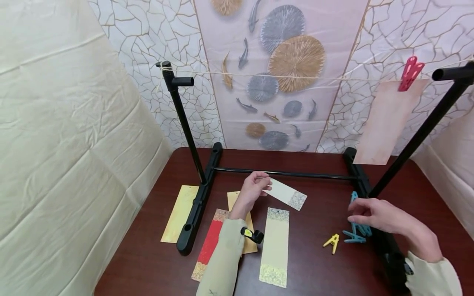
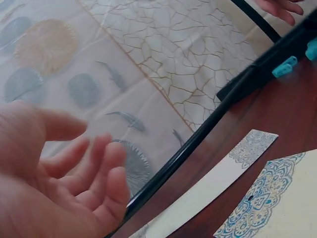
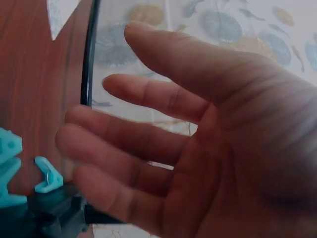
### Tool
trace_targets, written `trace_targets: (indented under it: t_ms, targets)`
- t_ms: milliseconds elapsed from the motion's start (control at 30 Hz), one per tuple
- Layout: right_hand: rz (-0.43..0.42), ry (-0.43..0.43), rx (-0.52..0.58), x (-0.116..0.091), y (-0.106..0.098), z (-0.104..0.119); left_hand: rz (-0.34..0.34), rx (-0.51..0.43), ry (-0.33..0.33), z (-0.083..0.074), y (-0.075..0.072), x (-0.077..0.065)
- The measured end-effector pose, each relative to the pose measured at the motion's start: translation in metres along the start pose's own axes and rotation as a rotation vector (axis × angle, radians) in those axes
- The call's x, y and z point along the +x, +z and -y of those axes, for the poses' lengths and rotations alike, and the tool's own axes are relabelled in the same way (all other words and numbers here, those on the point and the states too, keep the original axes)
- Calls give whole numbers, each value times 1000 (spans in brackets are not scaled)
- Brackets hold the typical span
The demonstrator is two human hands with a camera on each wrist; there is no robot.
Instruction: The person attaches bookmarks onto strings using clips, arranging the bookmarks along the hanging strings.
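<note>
One slim white card (image 1: pixel 285 194), grey lacy patterned end, left grip (image 1: pixel 254 190) loosely apart, right grip (image 1: pixel 383 214) likewise

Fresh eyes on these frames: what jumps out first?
Probably the red clothespin, clipping a pale pink card to the string at far right. Next, the red card on the table, partly hidden by the left sleeve. Then the hands: left by one end of a white card, right by blue clothespins.
</note>
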State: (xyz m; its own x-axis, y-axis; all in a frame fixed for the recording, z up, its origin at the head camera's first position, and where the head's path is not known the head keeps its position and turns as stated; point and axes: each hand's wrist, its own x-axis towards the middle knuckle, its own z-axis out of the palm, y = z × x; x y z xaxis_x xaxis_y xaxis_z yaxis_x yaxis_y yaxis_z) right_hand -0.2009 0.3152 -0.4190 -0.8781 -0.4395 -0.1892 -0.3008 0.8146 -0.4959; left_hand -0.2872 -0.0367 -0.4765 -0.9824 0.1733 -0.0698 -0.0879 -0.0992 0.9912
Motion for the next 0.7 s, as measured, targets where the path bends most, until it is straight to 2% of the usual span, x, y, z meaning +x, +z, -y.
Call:
trace_targets:
  t_ms: [167, 367, 533, 700]
  targets:
    - [48, 15, 9, 7, 7, 4, 133, 200, 30, 4, 3, -5]
    - [99, -62, -22, 25, 24, 16, 294, 559, 63, 3, 3, -15]
    - [158, -115, -52, 33, 41, 28, 339, 804, 59, -2, 1, -22]
    - [224, -77, -55, 31, 50, 36, 407, 928, 44, -2, 4, -24]
